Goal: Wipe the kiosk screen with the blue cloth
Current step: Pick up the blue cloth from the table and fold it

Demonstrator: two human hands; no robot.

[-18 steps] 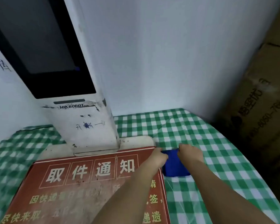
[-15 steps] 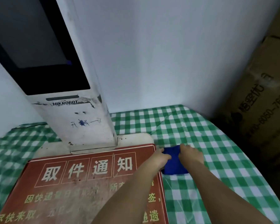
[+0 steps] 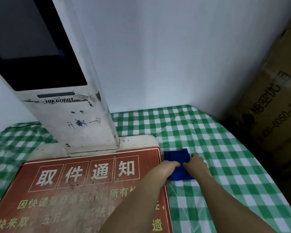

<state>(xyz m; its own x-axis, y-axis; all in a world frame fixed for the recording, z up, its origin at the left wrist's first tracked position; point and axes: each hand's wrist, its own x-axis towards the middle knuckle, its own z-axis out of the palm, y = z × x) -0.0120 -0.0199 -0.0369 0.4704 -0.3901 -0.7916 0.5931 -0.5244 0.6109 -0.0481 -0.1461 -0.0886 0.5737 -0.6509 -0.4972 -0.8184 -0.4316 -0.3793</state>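
Observation:
A folded blue cloth (image 3: pixel 177 156) lies on the green checked tablecloth (image 3: pixel 225 165), just right of the red sign. My left hand (image 3: pixel 168 167) presses on the cloth's left edge, fingers curled over it. On the cloth's right side my right hand (image 3: pixel 197 163) pinches it, fingertips meeting the left hand's over the middle. The white kiosk (image 3: pixel 84 121) stands at the upper left, tilted back, and its dark screen (image 3: pixel 23 47) is off and well above both hands.
A red notice board (image 3: pixel 74 190) with white and yellow characters lies in front of the kiosk base. Brown cardboard boxes (image 3: pixel 272 101) stack at the right beyond the table edge. A white wall (image 3: pixel 158 56) closes the back.
Both hands have closed inward over the blue cloth, fingertips now meeting on top of it. The view has shifted slightly left and down.

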